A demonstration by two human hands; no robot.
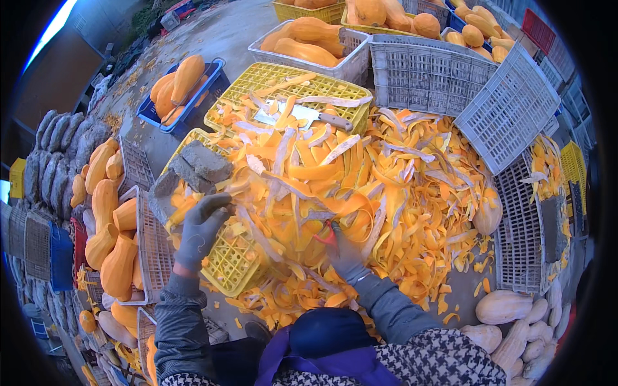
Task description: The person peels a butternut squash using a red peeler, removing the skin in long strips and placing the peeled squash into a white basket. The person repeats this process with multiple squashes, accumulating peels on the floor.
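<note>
My left hand [202,231], in a grey glove, is half curled above the left side of a yellow plastic crate [229,265]; I see nothing held in it. My gloved right hand [345,255] grips a red-handled peeler [327,236] over a heap of orange squash peelings [314,169]. Long strips lie around the peeler, and its blade is hard to make out. Beyond my hands, a cleaver [294,114] with a wooden handle rests among peelings on an upturned yellow crate [260,79]. Rough grey blocks [200,166] sit just beyond my left hand.
Peeled squashes [116,255] fill crates at my left; more fill a blue crate [181,120] and a white crate [357,58] ahead. Grey crates [429,72] stand on edge beyond the heap. Unpeeled squashes [504,309] lie on the ground at right.
</note>
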